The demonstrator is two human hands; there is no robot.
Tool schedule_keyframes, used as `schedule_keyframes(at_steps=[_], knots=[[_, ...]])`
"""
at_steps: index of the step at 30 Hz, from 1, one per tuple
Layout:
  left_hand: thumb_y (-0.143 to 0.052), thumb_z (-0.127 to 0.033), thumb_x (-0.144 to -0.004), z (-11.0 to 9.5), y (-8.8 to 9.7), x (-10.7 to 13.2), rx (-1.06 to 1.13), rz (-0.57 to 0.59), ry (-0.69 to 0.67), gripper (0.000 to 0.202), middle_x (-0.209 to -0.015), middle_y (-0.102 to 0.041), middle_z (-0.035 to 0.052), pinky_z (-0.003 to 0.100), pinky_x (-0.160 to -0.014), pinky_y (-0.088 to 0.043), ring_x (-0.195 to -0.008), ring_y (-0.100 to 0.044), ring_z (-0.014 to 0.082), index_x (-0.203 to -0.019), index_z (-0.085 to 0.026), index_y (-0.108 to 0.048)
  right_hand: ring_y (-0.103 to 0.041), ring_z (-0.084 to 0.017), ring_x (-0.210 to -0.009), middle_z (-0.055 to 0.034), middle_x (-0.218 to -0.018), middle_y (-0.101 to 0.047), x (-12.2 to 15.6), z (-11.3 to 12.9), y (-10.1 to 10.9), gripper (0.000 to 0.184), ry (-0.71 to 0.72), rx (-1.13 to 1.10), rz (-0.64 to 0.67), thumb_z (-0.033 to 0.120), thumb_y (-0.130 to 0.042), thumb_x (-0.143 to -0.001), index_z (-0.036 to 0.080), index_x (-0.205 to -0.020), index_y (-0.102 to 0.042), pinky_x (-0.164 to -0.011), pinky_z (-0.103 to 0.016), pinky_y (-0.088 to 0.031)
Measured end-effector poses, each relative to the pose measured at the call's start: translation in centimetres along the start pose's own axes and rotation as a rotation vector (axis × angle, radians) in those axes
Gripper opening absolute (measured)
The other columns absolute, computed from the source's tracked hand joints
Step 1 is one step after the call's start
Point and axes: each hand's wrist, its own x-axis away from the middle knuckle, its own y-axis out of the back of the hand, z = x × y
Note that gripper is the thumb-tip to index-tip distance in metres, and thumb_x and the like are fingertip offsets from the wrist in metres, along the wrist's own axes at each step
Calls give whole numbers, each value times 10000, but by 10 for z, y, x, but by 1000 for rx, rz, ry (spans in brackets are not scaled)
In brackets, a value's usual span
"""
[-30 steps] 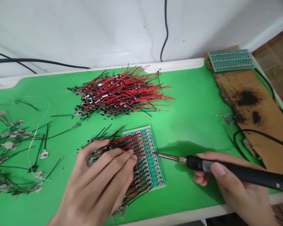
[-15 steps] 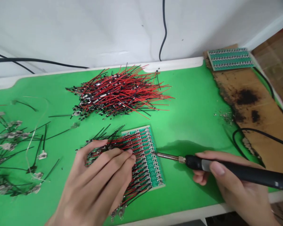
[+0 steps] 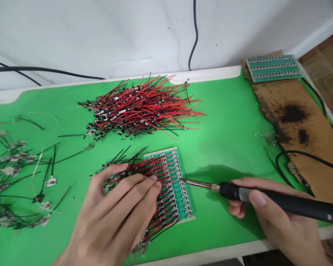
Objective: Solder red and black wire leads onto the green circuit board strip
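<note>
In my right hand (image 3: 277, 218) is a black soldering iron (image 3: 294, 203), held like a pen with its metal tip pointing left. The tip meets the right part of a green circuit board (image 3: 186, 195), at a row of solder pads. My left hand (image 3: 124, 210) lies across the board's left side, fingers pressed together, and its fingertips pinch a red wire (image 3: 170, 181) that runs toward the iron's tip. Rows of red and black wires are attached along the board and stick out to the left, partly under my left hand. My left thumb is hidden.
Behind the board lies a large pile of red and black wires (image 3: 144, 107). Loose black wires with metal ends (image 3: 13, 159) spread at left. At right, scorched cardboard (image 3: 316, 122) bears a second circuit board (image 3: 274, 68). The iron's black cable (image 3: 308, 153) loops over the cardboard.
The view has shifted very slightly. Both hands, the soldering iron and the board keep almost the same positions, with the tip still at the row of pads.
</note>
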Motion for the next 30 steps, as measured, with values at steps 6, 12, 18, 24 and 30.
schedule_keyframes(at_steps=[6, 12, 18, 24, 30], knots=[[-651, -23, -1051, -1, 0, -2, 1, 0, 13, 183, -1172, -851, 57, 491, -1169, -465, -1100, -760, 191, -1178, -106, -754, -734, -156, -525, -19, -637, -804, 0, 0, 1, 341, -6, 0, 5, 636, -936, -850, 307, -937, -908, -553, -234, -650], [-626, -36, -1072, 0, 0, -1, -11, -2, -8, 180, -1183, -847, 73, 513, -1179, -456, -1122, -750, 206, -1167, -94, -768, -730, -150, -521, -20, -632, -801, 0, 0, 0, 348, 8, 0, 7, 637, -933, -853, 299, -931, -908, -552, -226, -646], [-613, -31, -1069, 0, 0, -1, -4, 2, -6, 197, -1187, -847, 73, 508, -1193, -458, -1123, -752, 204, -1164, -91, -774, -727, -174, -513, -26, -622, -791, 0, 0, 1, 359, -2, -1, 3, 637, -940, -841, 292, -933, -903, -544, -263, -655], [-614, -39, -1068, 0, -1, 0, -18, 0, -7, 210, -1207, -843, 70, 507, -1225, -445, -1134, -752, 206, -1182, -99, -780, -721, -195, -508, -43, -621, -785, -1, -2, 3, 377, -10, -17, 12, 640, -941, -835, 278, -933, -910, -530, -299, -660], [-635, -36, -1056, 0, 0, 0, -13, 1, -7, 201, -1188, -847, 75, 512, -1201, -455, -1108, -761, 212, -1175, -101, -783, -706, -180, -498, -32, -611, -768, -1, -2, 4, 373, -17, -80, 12, 616, -959, -828, 259, -924, -904, -490, -271, -631]])
